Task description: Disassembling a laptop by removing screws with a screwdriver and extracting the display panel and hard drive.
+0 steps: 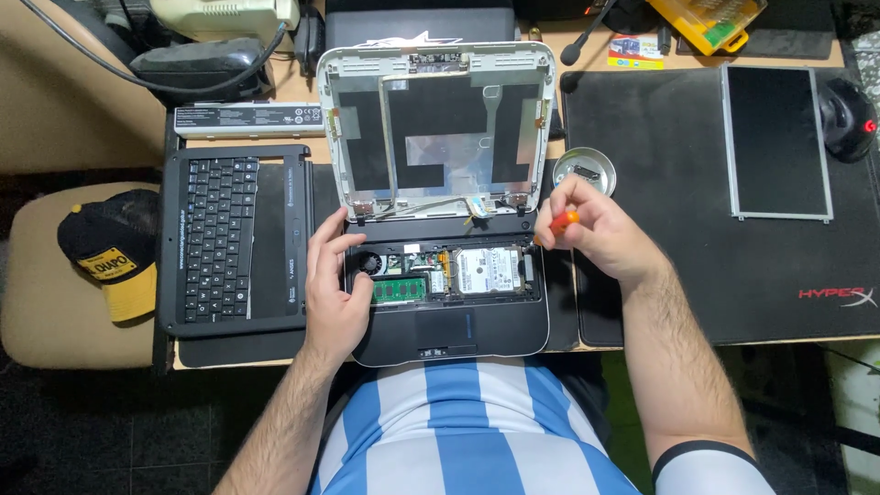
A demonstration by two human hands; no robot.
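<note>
While both hands work at the near middle of the worktop, the scene reads as follows.

Laptop: a small opened black laptop base with a white edge, its top cover off, lies at the near edge of the wooden worktop; a green memory board, a silver rectangular hard drive and a round black fan show inside.

Lid: the white plastic screen lid with its panel removed stands open just beyond the base, bare foil and thin cables showing within it.

Left hand: the left hand rests flat on the left side of the base, fingers spread beside the fan; its grip is wide and holds nothing.

Right hand: the right hand hovers over the right far corner of the base, near the hinge; its grip is narrow, pinched about a small orange-handled screwdriver.

Dish: a round metal dish sits just beyond the right hand, with small dark parts in it.

Keyboard: the removed black keyboard cover lies to the left of the base.

Battery: a long grey battery pack lies beyond the keyboard cover.

Screen panel: a loose dark rectangular screen panel with a silver frame lies on a large black desk mat at the right, with a black computer mouse beside it.

Cap: a black and yellow cap rests on a beige seat at the far left.
</note>
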